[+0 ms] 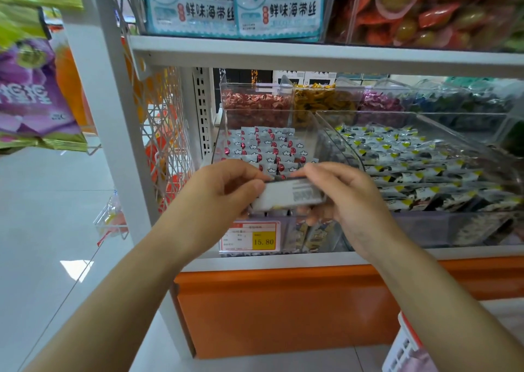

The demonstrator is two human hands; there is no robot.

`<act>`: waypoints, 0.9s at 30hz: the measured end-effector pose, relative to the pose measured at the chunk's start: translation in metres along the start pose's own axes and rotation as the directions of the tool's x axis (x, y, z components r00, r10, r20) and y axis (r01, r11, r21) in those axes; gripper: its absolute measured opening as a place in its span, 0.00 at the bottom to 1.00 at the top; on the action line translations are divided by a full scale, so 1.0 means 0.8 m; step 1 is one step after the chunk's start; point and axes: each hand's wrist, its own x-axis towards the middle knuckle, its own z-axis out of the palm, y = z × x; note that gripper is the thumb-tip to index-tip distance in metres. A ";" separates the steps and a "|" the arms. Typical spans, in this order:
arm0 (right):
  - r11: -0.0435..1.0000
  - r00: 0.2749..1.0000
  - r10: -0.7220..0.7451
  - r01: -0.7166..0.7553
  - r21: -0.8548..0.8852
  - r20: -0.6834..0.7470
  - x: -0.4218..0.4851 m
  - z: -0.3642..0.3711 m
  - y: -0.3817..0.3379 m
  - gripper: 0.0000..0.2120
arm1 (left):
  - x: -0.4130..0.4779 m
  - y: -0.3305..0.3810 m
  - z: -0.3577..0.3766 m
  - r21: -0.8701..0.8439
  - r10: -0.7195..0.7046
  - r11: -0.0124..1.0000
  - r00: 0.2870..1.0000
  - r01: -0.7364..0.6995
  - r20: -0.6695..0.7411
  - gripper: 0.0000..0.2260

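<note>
Both my hands hold one small white snack packet (pixel 286 197) with grey print, just in front of a clear plastic bin (pixel 224 133). My left hand (pixel 218 190) grips its left end with thumb and curled fingers. My right hand (pixel 340 193) pinches its right end from above and below. The bin behind holds several rows of white packets with red ends and cloud marks (pixel 266 147), standing upright. A price tag (pixel 251 237) reading 15.80 is fixed to the bin's front, below the held packet.
To the right, a second clear bin (pixel 482 230) holds black, white and yellow packets (pixel 411 167). Candy bins (pixel 255 102) stand behind. A shelf edge (pixel 312 54) runs above, an orange base panel (pixel 269 309) below. A white wire side rack (pixel 164 133) is left, a white basket (pixel 402 346) lower right.
</note>
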 end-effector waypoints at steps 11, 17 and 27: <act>0.992 0.995 -0.090 0.086 -0.091 -0.042 0.023 0.004 -0.009 0.13 | 0.022 0.007 0.008 -0.016 0.020 1.000 0.968 -0.025 -0.250 0.10; 0.910 0.944 -0.185 0.060 -0.410 -0.272 0.102 -0.018 -0.034 0.10 | 0.123 -0.004 0.033 0.338 -0.030 0.940 0.998 0.046 -0.050 0.14; 0.909 0.967 -0.057 -0.052 -0.413 -0.249 0.208 -0.029 -0.019 0.15 | 0.237 -0.082 0.058 0.797 -0.291 0.577 0.957 0.178 -0.003 0.38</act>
